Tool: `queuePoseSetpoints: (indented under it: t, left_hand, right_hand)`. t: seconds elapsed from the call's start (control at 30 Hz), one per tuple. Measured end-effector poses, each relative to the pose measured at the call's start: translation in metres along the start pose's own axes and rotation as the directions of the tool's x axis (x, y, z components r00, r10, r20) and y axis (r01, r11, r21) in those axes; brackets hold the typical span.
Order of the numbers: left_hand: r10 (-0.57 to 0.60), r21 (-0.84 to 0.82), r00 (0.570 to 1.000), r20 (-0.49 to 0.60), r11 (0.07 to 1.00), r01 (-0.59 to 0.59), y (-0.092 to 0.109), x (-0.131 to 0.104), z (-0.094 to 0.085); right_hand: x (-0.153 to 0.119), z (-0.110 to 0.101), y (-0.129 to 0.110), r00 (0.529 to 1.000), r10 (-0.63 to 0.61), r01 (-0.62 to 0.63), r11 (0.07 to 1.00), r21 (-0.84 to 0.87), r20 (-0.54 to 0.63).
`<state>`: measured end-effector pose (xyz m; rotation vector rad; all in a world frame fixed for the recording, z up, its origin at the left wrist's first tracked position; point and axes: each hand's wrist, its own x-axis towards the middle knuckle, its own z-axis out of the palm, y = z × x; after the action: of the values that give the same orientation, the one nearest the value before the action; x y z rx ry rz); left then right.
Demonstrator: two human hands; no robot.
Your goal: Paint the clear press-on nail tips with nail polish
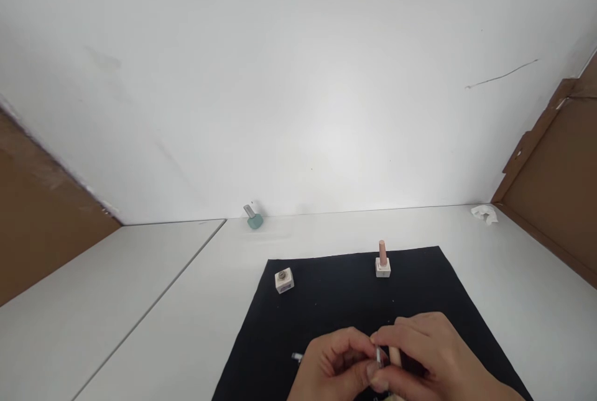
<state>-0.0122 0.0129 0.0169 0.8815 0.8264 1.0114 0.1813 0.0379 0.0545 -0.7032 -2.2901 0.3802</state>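
Note:
Close together over the front of a black cloth [336, 289], my two hands meet at a small clear piece [379, 355]. My left hand [333, 364] pinches it from the left. The fingertips of my right hand [426, 351] touch the same piece, and a pale peach cap [395, 356] shows between that hand's fingers. What lies under the fingers is hidden. A small silvery item [297, 357] is on the cloth just left of my left hand.
An uncapped white square bottle [284, 281] sits on the cloth's left. A white bottle with a pink cap [383, 267] stands farther right. Behind are a teal bottle [254, 221] and crumpled white tissue [485, 214]. Brown cardboard [555, 177] edges the right.

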Motion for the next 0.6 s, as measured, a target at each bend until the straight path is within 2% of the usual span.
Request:
queuePoseSetpoints:
  t: [0.1, 0.17, 0.23, 0.3, 0.37, 0.43, 0.5, 0.6]
  left_hand:
    - [0.019, 0.024, 0.999, -0.027, 1.0, -0.019, 0.001, -0.001, 0.0]
    - [0.081, 0.117, 0.994, -0.077, 0.991, -0.071, 0.003, -0.002, 0.0]
    - [0.174, 0.262, 0.976, -0.128, 0.955, -0.136, 0.005, -0.004, -0.001]
    - [0.275, 0.414, 0.952, -0.135, 0.889, -0.198, 0.007, -0.004, -0.003]
    - [0.36, 0.527, 0.928, -0.094, 0.809, -0.26, 0.007, -0.005, -0.004]
    - [0.417, 0.591, 0.909, -0.031, 0.741, -0.32, 0.006, -0.005, -0.004]
    - [0.446, 0.619, 0.895, 0.028, 0.695, -0.366, 0.003, -0.005, -0.003]
    - [0.449, 0.631, 0.889, 0.086, 0.666, -0.398, -0.004, -0.006, -0.004]
  right_hand:
    - [-0.001, -0.001, 0.0, 0.999, 0.042, -0.042, 0.999, 0.029, 0.012]
    - [-0.001, -0.004, 0.0, 0.995, 0.099, -0.098, 0.992, 0.084, -0.001]
    - [-0.001, -0.008, 0.001, 0.973, 0.229, -0.221, 0.959, 0.177, -0.025]
    - [-0.001, -0.012, 0.001, 0.915, 0.398, -0.365, 0.883, 0.296, -0.06]
    - [-0.001, -0.013, 0.001, 0.841, 0.533, -0.453, 0.788, 0.418, -0.094]
    - [-0.001, -0.011, 0.001, 0.796, 0.596, -0.472, 0.719, 0.51, -0.104]
    - [-0.002, -0.007, 0.0, 0.788, 0.606, -0.469, 0.704, 0.534, -0.106]
    - [-0.005, 0.0, -0.002, 0.806, 0.579, -0.459, 0.745, 0.484, -0.127]
